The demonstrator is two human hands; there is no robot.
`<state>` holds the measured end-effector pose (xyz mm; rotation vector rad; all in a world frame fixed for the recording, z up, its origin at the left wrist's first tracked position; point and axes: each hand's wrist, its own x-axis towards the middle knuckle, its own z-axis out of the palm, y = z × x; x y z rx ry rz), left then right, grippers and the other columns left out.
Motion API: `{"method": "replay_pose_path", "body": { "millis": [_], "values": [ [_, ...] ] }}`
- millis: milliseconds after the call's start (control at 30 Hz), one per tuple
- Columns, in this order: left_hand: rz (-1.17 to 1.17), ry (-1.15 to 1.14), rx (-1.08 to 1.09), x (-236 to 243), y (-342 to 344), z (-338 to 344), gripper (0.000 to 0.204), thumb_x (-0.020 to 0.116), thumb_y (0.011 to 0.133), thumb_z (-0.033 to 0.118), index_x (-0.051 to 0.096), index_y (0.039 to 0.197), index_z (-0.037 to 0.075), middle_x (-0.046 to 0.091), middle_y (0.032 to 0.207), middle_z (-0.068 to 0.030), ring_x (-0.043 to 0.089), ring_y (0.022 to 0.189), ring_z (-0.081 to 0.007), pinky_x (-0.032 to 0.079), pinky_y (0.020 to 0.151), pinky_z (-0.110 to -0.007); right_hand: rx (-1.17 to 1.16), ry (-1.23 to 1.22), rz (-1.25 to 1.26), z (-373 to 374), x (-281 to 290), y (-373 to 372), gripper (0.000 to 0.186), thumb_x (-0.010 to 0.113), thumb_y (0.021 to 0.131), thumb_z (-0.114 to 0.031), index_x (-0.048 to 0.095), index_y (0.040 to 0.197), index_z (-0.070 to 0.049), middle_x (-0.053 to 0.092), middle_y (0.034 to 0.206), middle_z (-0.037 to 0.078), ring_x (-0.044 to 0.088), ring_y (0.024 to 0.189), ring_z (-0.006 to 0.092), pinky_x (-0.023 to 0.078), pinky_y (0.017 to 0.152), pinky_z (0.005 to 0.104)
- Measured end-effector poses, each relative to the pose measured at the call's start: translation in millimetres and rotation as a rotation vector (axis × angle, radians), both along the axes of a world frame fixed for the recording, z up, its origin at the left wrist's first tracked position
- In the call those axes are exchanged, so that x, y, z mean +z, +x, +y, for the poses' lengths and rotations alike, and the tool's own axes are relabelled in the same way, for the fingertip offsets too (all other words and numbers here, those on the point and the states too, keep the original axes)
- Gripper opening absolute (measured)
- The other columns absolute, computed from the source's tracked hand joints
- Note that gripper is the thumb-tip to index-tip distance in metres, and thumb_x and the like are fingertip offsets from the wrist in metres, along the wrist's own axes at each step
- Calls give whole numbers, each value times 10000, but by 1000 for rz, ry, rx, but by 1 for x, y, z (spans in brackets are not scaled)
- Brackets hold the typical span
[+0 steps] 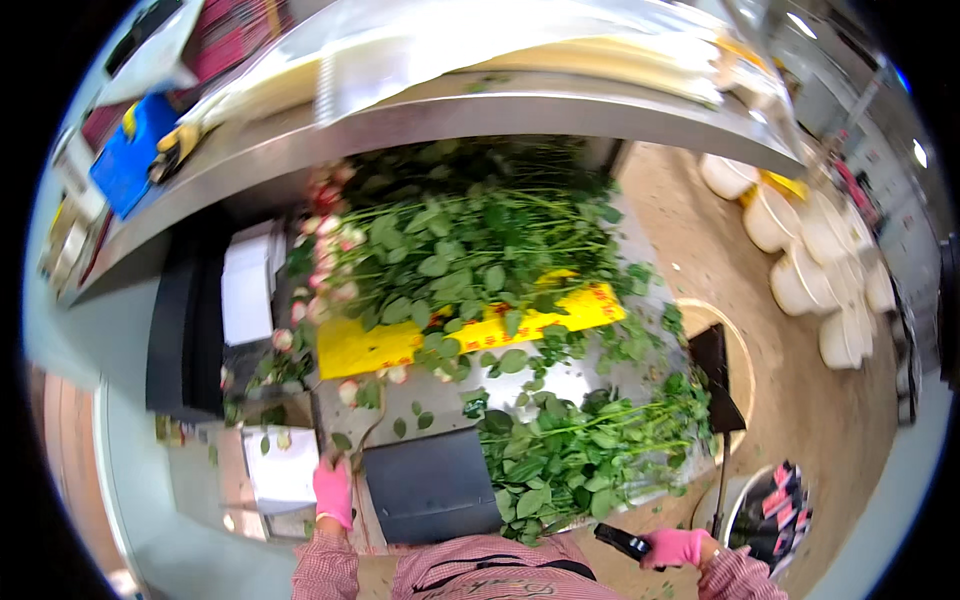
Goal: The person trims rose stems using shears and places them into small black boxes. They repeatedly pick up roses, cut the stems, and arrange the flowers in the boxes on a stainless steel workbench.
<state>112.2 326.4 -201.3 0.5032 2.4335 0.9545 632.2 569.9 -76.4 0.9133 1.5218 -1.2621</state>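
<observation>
My right hand [676,548], in a pink glove, is closed around a black hand tool [622,541] that looks like a stapler, at the table's near right. My left hand [334,492], also gloved in pink, is between a stack of white sheets [280,468] and a dark grey sheet [432,486]. Its fingertips are blurred, so whether they grip anything does not show. Right of the grey sheet lies a heap of leafy green stems [590,455]. Farther back, pink-and-white roses [325,255] lie with heads to the left, partly over a yellow printed strip [365,348].
A metal shelf [480,118] bearing clear wrapping spans the far side. A black box [185,310] and more white sheets [250,290] stand at left. To the right are a black upright stand [712,380], a bin of scraps [770,515] and several white buckets [800,280].
</observation>
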Motion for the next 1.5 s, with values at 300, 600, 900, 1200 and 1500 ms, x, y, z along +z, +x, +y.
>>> {"method": "replay_pose_path", "body": {
  "millis": [300, 600, 900, 1200, 1500],
  "values": [
    [520, -155, -738, 15, 77, 135, 209, 561, 882, 298, 654, 900, 112, 647, 925, -95, 613, 938, -286, 428, 934, -419, 948, 841, 592, 101, 40, -262, 574, 671, 730, -178, 499, 1250, -9, 610, 1066, 174, 595, 1022, 338, 439, 897, 440],
    [694, 55, -730, 12, 80, 136, 162, 597, 823, 252, 652, 890, 114, 628, 870, -86, 601, 905, -291, 443, 912, -433, 1563, 771, 609, 97, -21, -372, 219, 692, 802, -238, 742, 990, -138, 706, 997, 45, 679, 927, 250, 499, 716, 374],
    [-117, -291, -803, 16, 25, 177, 405, 594, 861, 393, 678, 1056, 48, 661, 1087, -187, 601, 1020, -388, 459, 932, -440, 744, 233, 575, 154, -44, -323, 440, 629, 745, -189, 586, 1159, -46, 633, 1118, 211, 601, 1076, 387, 485, 914, 436],
    [-282, -299, -1122, 14, 27, 184, 416, 561, 901, 365, 641, 1172, 60, 672, 1087, -178, 615, 1026, -365, 469, 906, -414, 710, 194, 702, 142, -98, -300, 491, 643, 759, -215, 538, 1194, -12, 590, 1175, 234, 575, 1106, 394, 471, 937, 446],
    [62, -124, -960, 20, 47, 164, 339, 596, 869, 322, 648, 1089, 69, 638, 1112, -135, 568, 1113, -320, 417, 999, -419, 928, 423, 559, 123, -63, -310, 411, 647, 762, -277, 620, 1095, -37, 660, 1083, 199, 640, 1014, 367, 521, 870, 439]
  ]
}}
